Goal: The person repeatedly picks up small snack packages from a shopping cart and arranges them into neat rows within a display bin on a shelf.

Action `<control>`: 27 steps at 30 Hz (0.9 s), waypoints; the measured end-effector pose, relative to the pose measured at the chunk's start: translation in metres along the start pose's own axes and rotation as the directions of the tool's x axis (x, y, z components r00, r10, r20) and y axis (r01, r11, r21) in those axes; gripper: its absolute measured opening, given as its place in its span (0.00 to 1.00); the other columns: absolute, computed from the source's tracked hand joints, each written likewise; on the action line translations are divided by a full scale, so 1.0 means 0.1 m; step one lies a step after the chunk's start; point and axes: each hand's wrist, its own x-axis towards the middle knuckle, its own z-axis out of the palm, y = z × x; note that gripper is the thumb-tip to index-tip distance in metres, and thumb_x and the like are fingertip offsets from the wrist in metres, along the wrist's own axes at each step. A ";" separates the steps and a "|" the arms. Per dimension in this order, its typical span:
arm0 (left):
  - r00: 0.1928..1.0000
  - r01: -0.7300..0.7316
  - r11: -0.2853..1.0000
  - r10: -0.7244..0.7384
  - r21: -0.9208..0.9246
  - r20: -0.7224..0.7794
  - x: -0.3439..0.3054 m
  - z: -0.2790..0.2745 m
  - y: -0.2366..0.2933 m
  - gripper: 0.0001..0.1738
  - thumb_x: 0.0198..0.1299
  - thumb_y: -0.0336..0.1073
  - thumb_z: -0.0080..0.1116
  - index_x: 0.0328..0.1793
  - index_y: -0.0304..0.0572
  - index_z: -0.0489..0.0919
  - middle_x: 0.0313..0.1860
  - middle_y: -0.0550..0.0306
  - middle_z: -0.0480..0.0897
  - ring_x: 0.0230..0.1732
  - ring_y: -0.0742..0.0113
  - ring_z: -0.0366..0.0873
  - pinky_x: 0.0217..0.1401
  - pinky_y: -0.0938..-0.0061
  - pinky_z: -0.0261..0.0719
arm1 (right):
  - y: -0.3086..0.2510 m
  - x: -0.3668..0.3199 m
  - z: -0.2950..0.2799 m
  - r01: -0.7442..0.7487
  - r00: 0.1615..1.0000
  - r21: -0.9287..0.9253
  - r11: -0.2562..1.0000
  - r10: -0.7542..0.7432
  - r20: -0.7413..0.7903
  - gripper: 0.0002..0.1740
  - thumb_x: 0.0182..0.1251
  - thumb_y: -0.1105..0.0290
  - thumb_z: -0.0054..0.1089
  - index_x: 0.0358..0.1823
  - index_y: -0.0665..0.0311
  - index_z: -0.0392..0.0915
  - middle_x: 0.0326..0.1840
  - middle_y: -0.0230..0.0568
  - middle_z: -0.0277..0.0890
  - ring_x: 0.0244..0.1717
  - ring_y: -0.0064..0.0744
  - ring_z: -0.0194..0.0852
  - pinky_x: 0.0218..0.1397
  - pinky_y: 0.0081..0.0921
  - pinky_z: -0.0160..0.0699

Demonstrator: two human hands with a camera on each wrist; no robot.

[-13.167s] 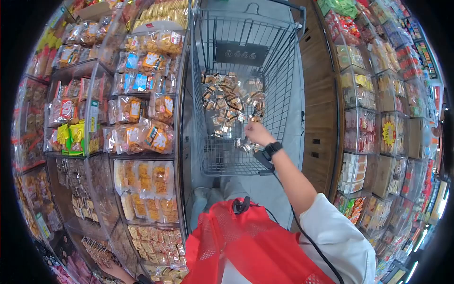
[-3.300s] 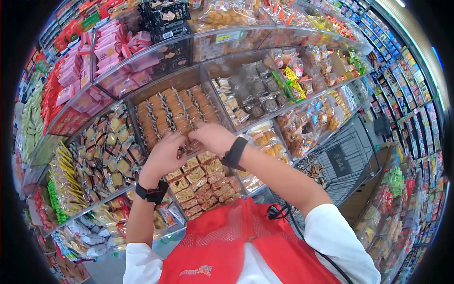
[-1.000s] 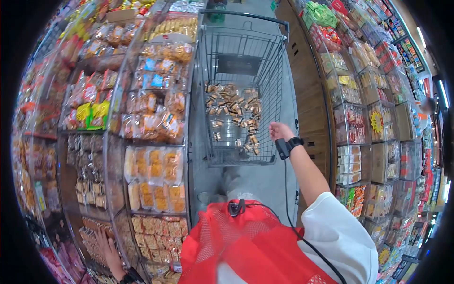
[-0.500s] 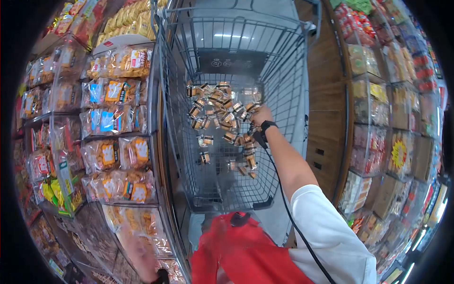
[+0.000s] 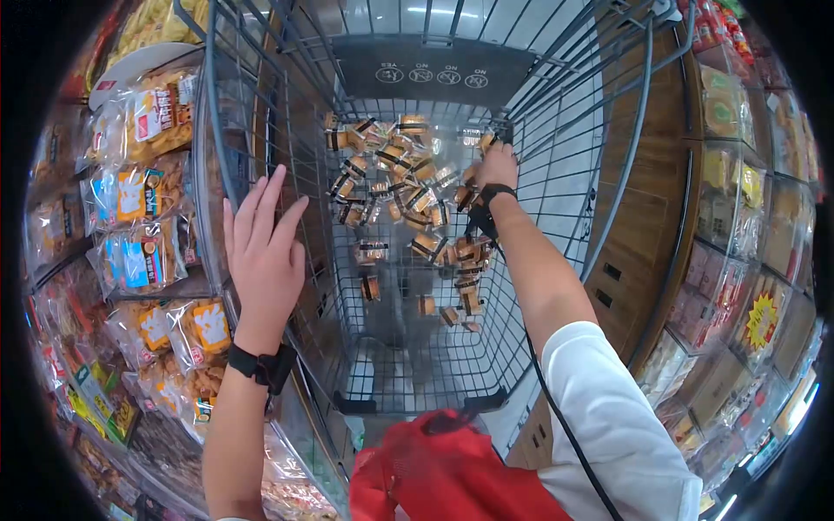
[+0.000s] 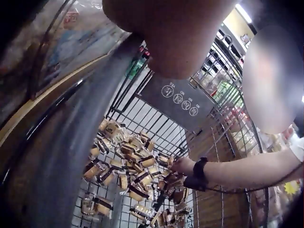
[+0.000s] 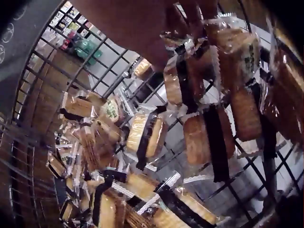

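My left hand [image 5: 265,269] has its fingers straight and spread, overlapping the left side of the shopping cart [image 5: 360,404] in the head view. It holds nothing. In the left wrist view its fingers [image 6: 175,42] fill the top, above a dark cart bar. My right hand [image 5: 498,167] is down inside the cart, at the right edge of a loose pile of individually wrapped biscuits [image 5: 417,198] with dark bands. In the right wrist view, its fingers overlap several wrapped biscuits [image 7: 183,83]; I cannot tell whether they pinch one.
Shelves of bagged snacks [image 5: 143,191] run along the left of the cart. A wooden cabinet side [image 5: 647,243] and more clear bins [image 5: 730,191] stand on the right. A dark sign panel [image 5: 434,74] hangs at the cart's far end. A black cable [image 5: 556,391] trails from my right wrist.
My left hand has come up from the shelf bins to the cart's left side. My right hand, outside the cart a second ago, has reached in at the biscuits. The cart appears nearer.
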 end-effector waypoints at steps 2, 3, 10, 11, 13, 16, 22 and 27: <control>1.000 0.004 1.000 -0.004 -0.021 -0.004 -0.02 -0.01 0.02 0.24 0.53 0.20 0.58 0.56 0.45 0.87 0.75 0.58 0.79 0.77 0.49 0.72 0.85 0.44 0.59 | -0.13 -0.14 -0.13 0.007 0.999 0.002 1.000 -0.007 -0.040 0.21 0.63 0.73 0.67 0.58 0.62 0.76 0.61 0.52 0.73 0.61 0.57 0.79 0.63 0.48 0.82; 1.000 0.012 0.999 -0.011 -0.053 0.002 -0.03 0.00 0.02 0.23 0.53 0.20 0.58 0.55 0.46 0.87 0.74 0.60 0.80 0.76 0.51 0.73 0.84 0.44 0.61 | -0.18 -0.13 -0.11 -0.047 0.998 0.033 0.998 0.048 -0.040 0.18 0.66 0.74 0.62 0.57 0.60 0.76 0.60 0.52 0.74 0.62 0.57 0.79 0.62 0.51 0.81; 0.999 0.019 0.994 -0.022 -0.109 -0.024 -0.02 -0.02 0.01 0.20 0.51 0.19 0.59 0.50 0.45 0.87 0.67 0.62 0.84 0.70 0.52 0.77 0.80 0.46 0.65 | -0.55 -0.30 -0.31 0.216 0.971 0.206 0.954 -0.188 -0.149 0.25 0.60 0.66 0.72 0.58 0.65 0.76 0.61 0.60 0.73 0.61 0.60 0.79 0.62 0.54 0.80; 0.999 0.013 0.994 -0.016 -0.108 -0.028 -0.01 -0.01 0.00 0.20 0.51 0.18 0.59 0.49 0.45 0.87 0.65 0.60 0.85 0.69 0.50 0.77 0.79 0.48 0.66 | -0.68 -0.32 -0.28 0.240 0.967 0.234 0.942 -0.211 -0.142 0.28 0.58 0.65 0.75 0.60 0.62 0.76 0.60 0.62 0.72 0.59 0.61 0.80 0.60 0.54 0.82; 1.000 0.009 0.990 -0.012 -0.139 -0.020 -0.04 0.00 -0.02 0.18 0.50 0.18 0.60 0.46 0.44 0.87 0.62 0.61 0.86 0.67 0.50 0.78 0.78 0.48 0.67 | -0.74 -0.24 -0.15 0.222 0.975 0.137 0.965 -0.223 -0.009 0.30 0.59 0.66 0.73 0.65 0.58 0.75 0.60 0.60 0.72 0.57 0.64 0.80 0.59 0.54 0.82; 0.999 0.010 0.986 -0.017 -0.168 -0.039 -0.04 0.01 -0.01 0.16 0.48 0.19 0.62 0.42 0.44 0.86 0.56 0.60 0.87 0.64 0.50 0.79 0.74 0.50 0.70 | -0.79 -0.12 0.05 0.216 0.961 0.071 0.974 -0.224 0.161 0.26 0.62 0.69 0.70 0.63 0.52 0.77 0.59 0.57 0.72 0.56 0.65 0.81 0.59 0.53 0.83; 0.999 -0.009 0.982 0.001 -0.190 -0.044 -0.04 0.01 -0.04 0.15 0.47 0.19 0.63 0.41 0.44 0.85 0.55 0.60 0.86 0.63 0.50 0.79 0.71 0.51 0.72 | -0.59 -0.14 0.24 0.368 0.928 0.043 0.929 -0.370 0.043 0.21 0.59 0.72 0.72 0.54 0.61 0.78 0.53 0.57 0.78 0.56 0.64 0.82 0.55 0.54 0.83; 0.998 -0.010 0.976 -0.004 -0.217 -0.064 -0.06 0.03 -0.06 0.14 0.48 0.19 0.64 0.40 0.44 0.85 0.54 0.60 0.86 0.62 0.50 0.79 0.72 0.51 0.72 | -0.52 -0.38 0.03 0.241 0.945 0.028 0.970 -0.241 0.221 0.27 0.54 0.72 0.76 0.56 0.62 0.76 0.47 0.56 0.86 0.53 0.62 0.85 0.54 0.52 0.84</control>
